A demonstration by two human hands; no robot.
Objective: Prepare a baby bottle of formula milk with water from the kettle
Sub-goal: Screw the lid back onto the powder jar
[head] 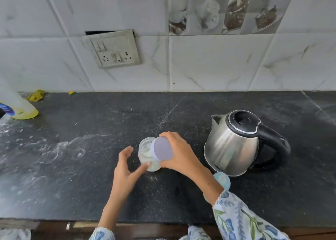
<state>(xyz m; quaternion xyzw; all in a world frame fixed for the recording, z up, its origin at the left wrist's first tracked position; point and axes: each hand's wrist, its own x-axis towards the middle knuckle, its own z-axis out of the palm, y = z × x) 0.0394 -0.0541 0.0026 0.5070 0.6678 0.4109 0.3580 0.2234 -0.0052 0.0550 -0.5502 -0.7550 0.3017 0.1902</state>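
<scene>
A clear plastic jar (145,149) with pale contents stands on the dark stone counter (81,167). My right hand (181,154) grips its lavender lid (163,148), which is tilted over the right side of the jar's mouth. My left hand (125,168) is cupped beside the jar on the left; the thumb tip touches the jar's lower wall and the fingers stay apart from it. A steel kettle (234,145) with a black handle and a closed lid stands to the right. A light blue round piece, probably the baby bottle (222,180), shows behind my right forearm, mostly hidden.
A yellow bottle with a blue label (21,110) stands at the far left edge. A yellow cloth (36,95) lies by the tiled wall. A socket panel (116,48) is on the wall. The counter's front edge runs just below my forearms.
</scene>
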